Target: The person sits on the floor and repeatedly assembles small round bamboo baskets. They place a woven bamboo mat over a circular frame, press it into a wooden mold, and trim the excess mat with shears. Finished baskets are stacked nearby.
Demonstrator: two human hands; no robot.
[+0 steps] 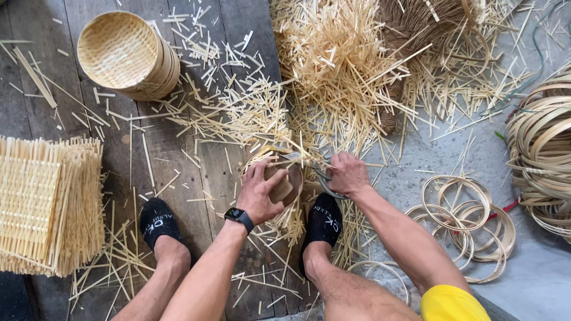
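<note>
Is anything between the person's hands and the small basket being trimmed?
Nothing visible. The left hand rests directly on the round basket; the right hand holds shears at its rim, with only loose bamboo strips lying around.

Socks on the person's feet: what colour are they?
Black socks with pale lettering, clearest in the head view.

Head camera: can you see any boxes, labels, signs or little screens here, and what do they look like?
No boxes or signs.
Watch: on the left wrist, behind the left hand; small dark square screen with tiny coloured marks, black strap.
Socks: black, one on the left foot, one on the right foot; each has white printed lettering across the top.
</note>
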